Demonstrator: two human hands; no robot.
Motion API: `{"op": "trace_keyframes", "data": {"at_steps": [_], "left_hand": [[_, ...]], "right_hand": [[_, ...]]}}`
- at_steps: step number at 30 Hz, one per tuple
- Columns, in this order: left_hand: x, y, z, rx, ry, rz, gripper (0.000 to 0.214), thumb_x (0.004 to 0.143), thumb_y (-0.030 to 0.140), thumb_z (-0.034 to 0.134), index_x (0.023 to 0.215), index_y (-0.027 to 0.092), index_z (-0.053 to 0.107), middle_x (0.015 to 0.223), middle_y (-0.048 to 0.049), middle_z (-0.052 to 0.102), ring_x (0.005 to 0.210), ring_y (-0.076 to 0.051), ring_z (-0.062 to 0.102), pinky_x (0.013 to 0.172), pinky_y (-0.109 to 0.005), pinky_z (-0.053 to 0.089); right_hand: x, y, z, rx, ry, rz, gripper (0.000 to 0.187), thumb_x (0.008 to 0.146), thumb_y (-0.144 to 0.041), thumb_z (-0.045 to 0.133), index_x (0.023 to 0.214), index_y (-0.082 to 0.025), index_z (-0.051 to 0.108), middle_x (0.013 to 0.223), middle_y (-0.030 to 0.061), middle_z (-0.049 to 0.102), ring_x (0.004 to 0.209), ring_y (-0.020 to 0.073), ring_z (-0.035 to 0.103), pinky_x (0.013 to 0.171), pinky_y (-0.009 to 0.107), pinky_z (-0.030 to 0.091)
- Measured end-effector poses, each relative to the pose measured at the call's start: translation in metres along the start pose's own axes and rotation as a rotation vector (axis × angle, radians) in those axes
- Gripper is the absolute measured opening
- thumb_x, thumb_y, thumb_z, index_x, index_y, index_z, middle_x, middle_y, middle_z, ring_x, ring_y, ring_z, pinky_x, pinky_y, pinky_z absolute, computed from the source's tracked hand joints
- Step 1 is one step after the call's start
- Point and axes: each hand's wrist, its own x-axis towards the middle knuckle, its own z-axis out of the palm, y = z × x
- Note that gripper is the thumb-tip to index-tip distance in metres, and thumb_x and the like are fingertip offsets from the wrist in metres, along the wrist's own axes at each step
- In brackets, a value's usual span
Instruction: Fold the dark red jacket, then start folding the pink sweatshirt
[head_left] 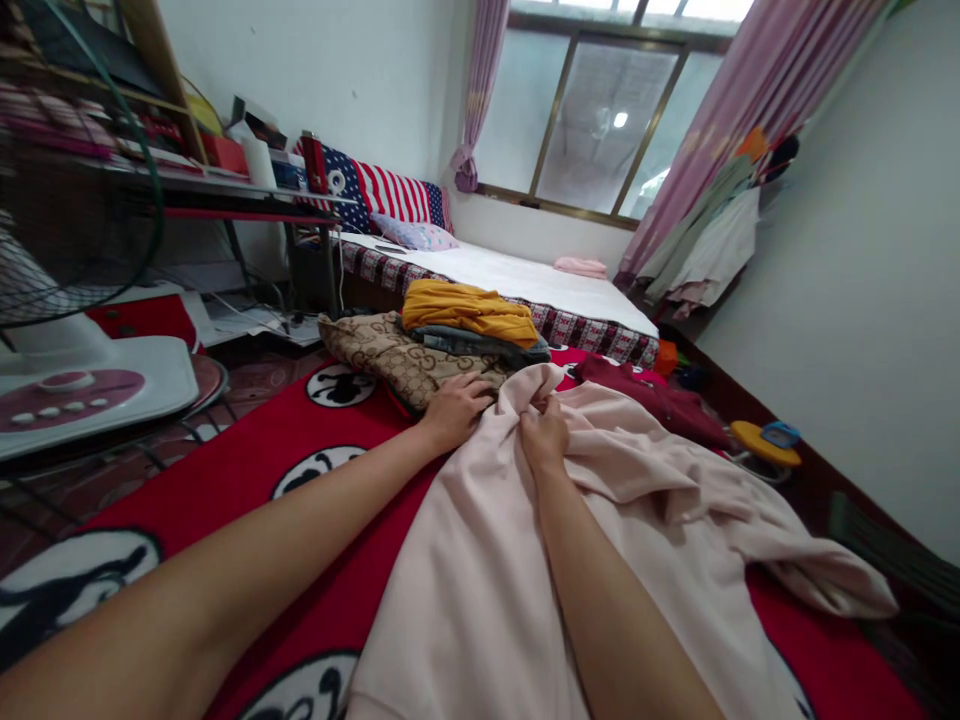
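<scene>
A pale pink garment (660, 500) lies spread over a red patterned blanket (300, 440) in front of me. My left hand (456, 408) grips the garment's upper edge with curled fingers, right beside a beige patterned folded cloth (390, 352). My right hand (546, 432) is closed on a bunched fold of the same pink garment, a little to the right of the left hand. Behind both hands sits a small stack of folded clothes with a mustard-yellow piece (469, 308) on top.
A dark red garment (660, 398) lies right of the stack. A low mattress (525, 275) with pillows runs to the window behind. A white fan (82, 380) stands at left beside a cluttered desk. Clothes hang on the right wall; yellow and blue toys (765, 440) lie on the floor.
</scene>
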Motion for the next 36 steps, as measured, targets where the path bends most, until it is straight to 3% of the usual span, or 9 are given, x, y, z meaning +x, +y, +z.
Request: {"op": "trace_keyframes", "data": {"at_steps": [3,7,12,26,36], "left_hand": [[0.015,-0.012,0.010,0.053,-0.172,0.122,0.036,0.081,0.031,0.062,0.116,0.034,0.068,0.147,-0.0035,0.047,0.139,-0.030,0.034,0.115,-0.057,0.017],[0.031,-0.025,0.021,0.074,-0.244,0.102,0.042,0.084,0.038,0.060,0.127,0.043,0.059,0.154,-0.0007,0.035,0.140,-0.033,0.031,0.111,-0.067,0.008],[0.052,-0.036,0.033,0.165,-0.286,0.052,0.041,0.093,0.042,0.047,0.133,0.043,0.052,0.157,0.0004,0.029,0.143,-0.029,0.026,0.112,-0.064,0.009],[0.083,-0.057,0.049,0.272,-0.237,-0.002,0.039,0.096,0.040,0.040,0.133,0.045,0.052,0.155,0.0015,0.034,0.141,-0.027,0.027,0.111,-0.057,0.014],[0.117,-0.068,0.068,0.297,-0.265,-0.090,0.039,0.095,0.039,0.040,0.132,0.045,0.053,0.154,-0.0006,0.035,0.142,-0.030,0.024,0.108,-0.066,0.002]], "right_hand": [[0.004,0.004,-0.003,0.163,0.158,0.073,0.032,0.067,-0.028,0.055,0.097,-0.020,0.058,0.099,0.0110,0.069,0.095,0.0271,0.063,0.089,0.041,0.048],[0.008,0.010,-0.008,0.387,0.301,0.149,0.041,0.064,-0.029,0.058,0.103,-0.016,0.055,0.100,0.0129,0.067,0.092,0.0247,0.064,0.088,0.039,0.049],[0.007,0.016,-0.007,0.527,0.286,0.147,0.042,0.064,-0.029,0.061,0.103,-0.016,0.053,0.101,0.0113,0.067,0.093,0.0224,0.065,0.090,0.038,0.050],[0.003,0.013,-0.006,0.535,0.265,0.167,0.042,0.067,-0.028,0.061,0.106,-0.016,0.052,0.102,0.0109,0.067,0.092,0.0208,0.065,0.089,0.037,0.051],[0.000,0.010,-0.007,0.534,0.261,0.159,0.043,0.068,-0.028,0.059,0.109,-0.015,0.052,0.104,0.0122,0.067,0.095,0.0211,0.065,0.090,0.036,0.051]]}}
